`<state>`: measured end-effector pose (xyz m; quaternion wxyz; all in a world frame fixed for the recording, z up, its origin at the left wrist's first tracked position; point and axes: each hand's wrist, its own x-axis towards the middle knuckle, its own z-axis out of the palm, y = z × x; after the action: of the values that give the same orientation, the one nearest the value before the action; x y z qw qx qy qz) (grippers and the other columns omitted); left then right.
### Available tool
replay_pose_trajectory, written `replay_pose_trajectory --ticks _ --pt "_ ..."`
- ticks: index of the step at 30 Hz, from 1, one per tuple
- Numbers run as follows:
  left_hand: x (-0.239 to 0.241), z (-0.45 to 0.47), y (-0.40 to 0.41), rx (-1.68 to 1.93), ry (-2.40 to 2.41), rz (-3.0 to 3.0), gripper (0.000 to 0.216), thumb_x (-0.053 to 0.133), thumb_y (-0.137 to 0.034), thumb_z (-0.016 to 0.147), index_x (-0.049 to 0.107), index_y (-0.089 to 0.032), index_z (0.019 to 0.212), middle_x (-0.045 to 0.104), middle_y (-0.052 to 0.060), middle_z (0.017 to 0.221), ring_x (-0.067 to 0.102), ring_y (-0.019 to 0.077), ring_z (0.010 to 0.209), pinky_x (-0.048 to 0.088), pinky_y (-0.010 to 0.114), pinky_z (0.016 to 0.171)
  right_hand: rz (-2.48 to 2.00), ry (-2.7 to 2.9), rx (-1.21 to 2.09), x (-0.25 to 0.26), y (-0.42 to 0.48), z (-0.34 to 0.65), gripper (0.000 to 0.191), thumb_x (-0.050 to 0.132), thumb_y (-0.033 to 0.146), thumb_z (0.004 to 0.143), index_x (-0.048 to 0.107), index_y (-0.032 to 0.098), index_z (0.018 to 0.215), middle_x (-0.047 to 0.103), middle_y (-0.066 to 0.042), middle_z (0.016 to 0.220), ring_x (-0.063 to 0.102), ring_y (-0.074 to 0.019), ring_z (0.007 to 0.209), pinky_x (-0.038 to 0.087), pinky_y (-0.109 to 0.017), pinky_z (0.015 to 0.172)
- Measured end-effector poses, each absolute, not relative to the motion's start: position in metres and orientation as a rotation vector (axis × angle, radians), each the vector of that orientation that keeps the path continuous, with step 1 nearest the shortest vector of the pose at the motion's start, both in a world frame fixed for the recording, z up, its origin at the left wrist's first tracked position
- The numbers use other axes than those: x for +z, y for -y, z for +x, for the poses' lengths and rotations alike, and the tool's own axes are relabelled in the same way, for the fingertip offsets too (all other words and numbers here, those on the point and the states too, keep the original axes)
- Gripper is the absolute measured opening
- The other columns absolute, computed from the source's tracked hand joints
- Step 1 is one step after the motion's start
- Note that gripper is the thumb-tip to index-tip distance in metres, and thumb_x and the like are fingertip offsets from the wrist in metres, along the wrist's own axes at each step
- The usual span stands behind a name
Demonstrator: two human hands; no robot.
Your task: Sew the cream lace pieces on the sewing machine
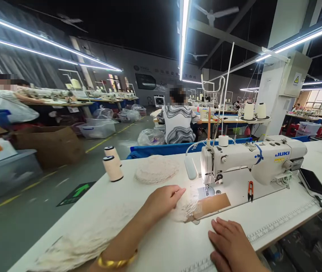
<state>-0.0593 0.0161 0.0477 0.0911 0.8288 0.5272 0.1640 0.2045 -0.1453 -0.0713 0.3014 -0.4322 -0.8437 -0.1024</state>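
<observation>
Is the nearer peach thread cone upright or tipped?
Upright: the thread cone stands on the tabletop on its wider end, black-rimmed top up.

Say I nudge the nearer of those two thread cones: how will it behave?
The nearer thread cone may tip if pushed high, since it stands upright and is taller than wide. Once down, its round body would probably roll. It stands close to the edge of the white table, so it might drop off.

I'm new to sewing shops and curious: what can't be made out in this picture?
Head view:
Left hand: grip unclear, curled fingers hidden by the hand's back.
Right hand: forearm cut off by the bottom edge.
Nearest fabric pile: partly behind the left forearm.
Wall lettering: blurred, too small to read.
</observation>
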Motion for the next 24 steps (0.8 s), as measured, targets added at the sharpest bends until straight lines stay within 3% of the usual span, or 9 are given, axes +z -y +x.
replay_pose_trajectory --ticks 2,4,8,10,12,17,19,22,24 --pt "0.056 -0.064 -0.014 0.557 -1.559 2.445 0.054 0.031 -0.053 0.105 0.075 -0.024 0.091 0.082 0.004 0.088 0.076 0.0277 0.086 0.052 0.036 0.074 -1.111 2.188 -0.191 -0.057 0.147 0.199 0.04 0.063 0.026 0.101 0.061 0.02 0.141 0.07 -0.015 0.146 0.069 -0.0335 0.131 0.061 -0.048 0.105" --pt "0.058 -0.066 -0.014 0.618 -1.54 2.451 0.051 0.03 -0.046 0.105 0.076 -0.024 0.112 0.082 0.006 0.114 0.075 0.0297 0.109 0.055 0.039 0.092 -1.067 2.131 -0.125 -0.044 0.143 0.189 0.04 0.059 0.018 0.101 0.059 0.019 0.141 0.07 -0.016 0.143 0.068 -0.0316 0.128 0.06 -0.047 0.105" --pt "0.045 -0.057 -0.016 0.53 -1.411 2.509 0.044 0.046 -0.038 0.097 0.073 -0.023 0.129 0.072 0.007 0.144 0.063 0.0294 0.136 0.046 0.041 0.118 -0.984 2.075 0.031 -0.028 0.117 0.159 0.042 0.058 0.015 0.101 0.058 0.019 0.142 0.07 -0.015 0.14 0.066 -0.0304 0.124 0.058 -0.048 0.105" --pt "0.038 -0.051 -0.014 0.428 -1.378 2.528 0.045 0.059 -0.04 0.091 0.073 -0.023 0.129 0.072 0.009 0.142 0.064 0.0312 0.134 0.048 0.041 0.117 -0.992 2.106 0.115 -0.025 0.103 0.145 0.045 0.061 0.013 0.097 0.06 0.017 0.142 0.072 -0.016 0.131 0.067 -0.0309 0.117 0.058 -0.048 0.102" --pt "0.034 -0.049 -0.012 0.323 -1.425 2.513 0.046 0.063 -0.043 0.088 0.073 -0.021 0.128 0.076 0.012 0.124 0.071 0.0342 0.118 0.054 0.044 0.104 -1.056 2.159 0.158 -0.025 0.092 0.137 0.045 0.065 0.01 0.091 0.064 0.016 0.135 0.073 -0.015 0.118 0.066 -0.0308 0.105 0.059 -0.046 0.091" --pt "0.04 -0.057 -0.007 0.152 -1.577 2.446 0.036 0.052 -0.037 0.091 0.07 -0.02 0.117 0.074 0.007 0.085 0.071 0.0325 0.083 0.048 0.039 0.072 -1.044 2.196 0.248 -0.026 0.08 0.146 0.021 0.067 0.005 0.086 0.07 0.022 0.099 0.068 -0.006 0.099 0.061 -0.025 0.095 0.051 -0.034 0.082" --pt "0.042 -0.056 -0.004 0.157 -1.579 2.471 0.031 0.052 -0.036 0.088 0.069 -0.021 0.109 0.074 0.009 0.091 0.069 0.0337 0.089 0.047 0.041 0.076 -1.022 2.198 0.275 -0.024 0.078 0.155 0.019 0.066 0.005 0.085 0.066 0.022 0.09 0.066 -0.004 0.096 0.061 -0.0229 0.092 0.05 -0.032 0.081" --pt "0.038 -0.046 0.003 0.261 -1.455 2.54 0.033 0.054 -0.041 0.085 0.069 -0.022 0.107 0.071 0.013 0.116 0.062 0.0373 0.113 0.045 0.048 0.096 -0.989 2.219 0.297 -0.02 0.077 0.166 0.019 0.064 0.005 0.081 0.06 0.023 0.086 0.064 -0.002 0.09 0.06 -0.0212 0.087 0.049 -0.03 0.079" --pt "0.033 -0.035 0.006 0.354 -1.291 2.537 0.028 0.053 -0.043 0.083 0.067 -0.023 0.097 0.07 0.012 0.115 0.06 0.0361 0.113 0.043 0.049 0.097 -0.97 2.221 0.327 -0.014 0.078 0.172 0.02 0.06 0.005 0.079 0.055 0.024 0.084 0.062 -0.001 0.086 0.059 -0.0202 0.082 0.048 -0.028 0.075"
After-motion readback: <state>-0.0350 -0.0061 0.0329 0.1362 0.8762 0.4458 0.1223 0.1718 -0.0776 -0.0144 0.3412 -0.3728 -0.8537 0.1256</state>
